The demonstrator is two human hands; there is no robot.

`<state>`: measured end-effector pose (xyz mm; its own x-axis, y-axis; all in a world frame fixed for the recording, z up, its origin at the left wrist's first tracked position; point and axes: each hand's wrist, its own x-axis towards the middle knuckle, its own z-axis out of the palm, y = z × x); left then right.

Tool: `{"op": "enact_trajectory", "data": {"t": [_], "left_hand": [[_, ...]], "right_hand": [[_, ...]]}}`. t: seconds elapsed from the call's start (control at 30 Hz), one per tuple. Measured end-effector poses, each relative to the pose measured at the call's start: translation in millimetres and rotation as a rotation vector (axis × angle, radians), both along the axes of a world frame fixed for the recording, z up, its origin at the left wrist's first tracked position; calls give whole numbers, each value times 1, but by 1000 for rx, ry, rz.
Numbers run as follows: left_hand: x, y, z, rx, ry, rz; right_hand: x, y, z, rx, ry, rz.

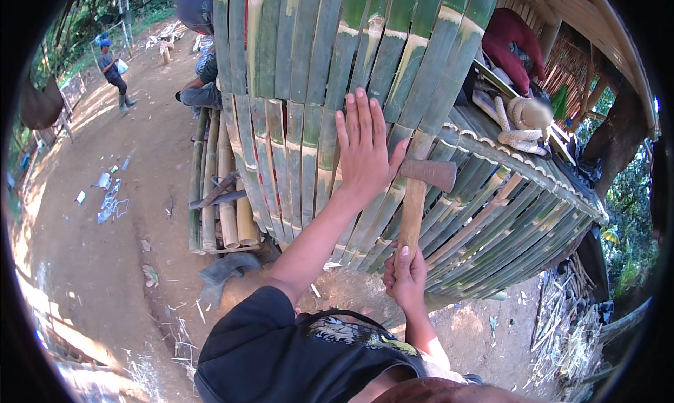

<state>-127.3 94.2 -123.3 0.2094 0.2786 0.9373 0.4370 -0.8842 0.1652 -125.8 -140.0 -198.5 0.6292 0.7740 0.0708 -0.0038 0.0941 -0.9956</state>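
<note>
My left hand (365,147) lies flat with its fingers stretched out on the split-bamboo wall panel (302,150), whose green and pale slats stand side by side. My right hand (407,276) is closed round the lower part of the wooden handle of an axe (414,206). The rusty metal head of the axe is up, just right of my left hand, in front of the slats. Whether the head touches the bamboo I cannot tell.
A bamboo bench (221,185) with tools on it stands left of the wall. Right, bamboo slats form a low side with a ledge bearing a maroon cloth (512,48) and a pale rope-like bundle (523,126). A person (112,73) walks far left; another sits behind the panel. Litter dots the dirt ground.
</note>
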Motion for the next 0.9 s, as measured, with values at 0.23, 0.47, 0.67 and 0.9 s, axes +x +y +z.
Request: {"op": "enact_trajectory", "data": {"t": [0.23,0.47,0.67,0.9], "left_hand": [[-10,9,-10,-16,105,-66],[-33,7,-15,-7,-17,-116],[-49,12,-14,20,-61,-68],[-65,39,-8,0,-54,40]], "right_hand": [[-2,-4,-6,11,4,-24],[1,-23,-33,-13,35,-110],[0,-41,-59,-11,159,-228],[-13,-43,-68,15,167,-342]]}}
